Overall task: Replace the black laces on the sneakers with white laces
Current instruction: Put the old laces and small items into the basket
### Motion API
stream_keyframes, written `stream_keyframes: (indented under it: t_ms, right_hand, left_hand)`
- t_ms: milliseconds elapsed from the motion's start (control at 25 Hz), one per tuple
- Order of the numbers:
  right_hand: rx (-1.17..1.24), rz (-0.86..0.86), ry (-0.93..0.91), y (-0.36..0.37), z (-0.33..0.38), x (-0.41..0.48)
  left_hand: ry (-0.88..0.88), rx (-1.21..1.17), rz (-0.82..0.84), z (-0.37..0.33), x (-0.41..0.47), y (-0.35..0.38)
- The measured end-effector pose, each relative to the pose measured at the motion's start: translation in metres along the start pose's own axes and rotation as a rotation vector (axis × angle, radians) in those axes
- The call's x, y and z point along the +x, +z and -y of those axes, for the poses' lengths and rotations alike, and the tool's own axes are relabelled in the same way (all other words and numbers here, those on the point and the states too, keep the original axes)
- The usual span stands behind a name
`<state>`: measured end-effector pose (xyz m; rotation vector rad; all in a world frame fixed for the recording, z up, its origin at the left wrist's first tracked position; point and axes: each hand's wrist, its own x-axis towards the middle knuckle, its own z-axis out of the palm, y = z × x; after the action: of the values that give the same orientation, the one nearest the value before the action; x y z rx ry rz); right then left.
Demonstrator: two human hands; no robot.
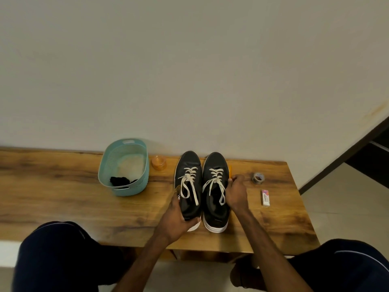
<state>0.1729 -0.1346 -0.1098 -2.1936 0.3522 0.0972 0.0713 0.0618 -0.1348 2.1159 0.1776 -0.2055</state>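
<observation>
Two black sneakers with white soles stand side by side on the wooden table (63, 186), toes pointing to the wall. The left sneaker (188, 165) and the right sneaker (216, 165) both carry white laces (189, 180), whose loose ends hang over the openings. My left hand (179, 218) grips the heel and outer side of the left sneaker. My right hand (236, 192) rests against the outer side of the right sneaker, fingers curled on its edge. A bundle of black laces (119, 181) lies in the teal basket (123, 188).
A small orange jar (158, 162) stands between the basket and the shoes. A yellow pencil (230, 170) lies beside the right sneaker. Further right are a tape roll (258, 178) and a white eraser (265, 197). My knees show below the table's near edge.
</observation>
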Motion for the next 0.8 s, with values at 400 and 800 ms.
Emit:
stream_keyframes:
  t_ms: [400, 800]
  right_hand:
    - [-0.201, -0.149, -0.129, -0.012, 0.02, -0.007]
    - [-0.22, -0.023, -0.661, 0.044, 0.124, -0.038]
  left_hand:
    - [0.084, 0.33, 0.124, -0.031, -0.009, -0.063]
    - [-0.06, 0.964, -0.088, 0.013, 0.001, -0.143]
